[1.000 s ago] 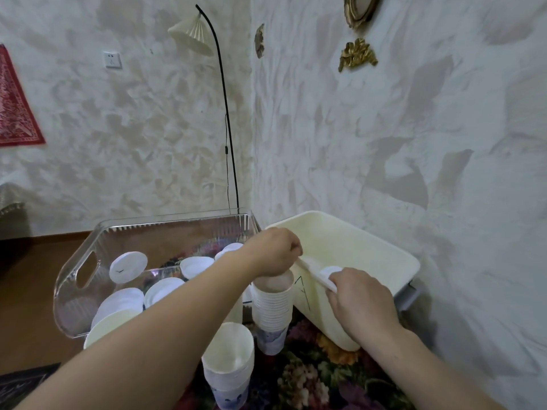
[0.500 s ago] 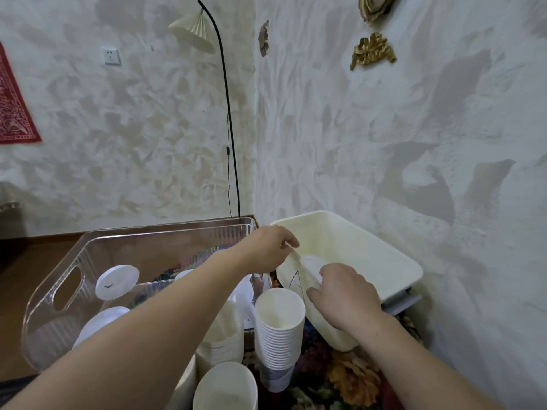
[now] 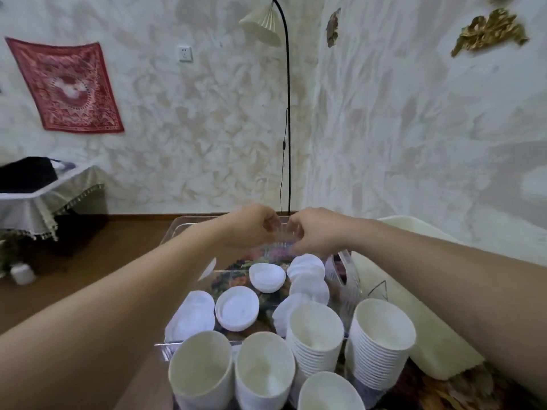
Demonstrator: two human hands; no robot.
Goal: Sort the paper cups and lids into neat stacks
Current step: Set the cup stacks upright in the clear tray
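Both hands' curled grips meet over the clear tray of round white lids; contents unclear.

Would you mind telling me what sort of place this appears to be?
Probably a furnished room in a home: a red patterned wall hanging, a black arched floor lamp with a pleated shade, and gold leaf-shaped wall ornaments on textured plaster walls.

Matt white paper cups, glossy clear plastic tray, smooth plastic lids.
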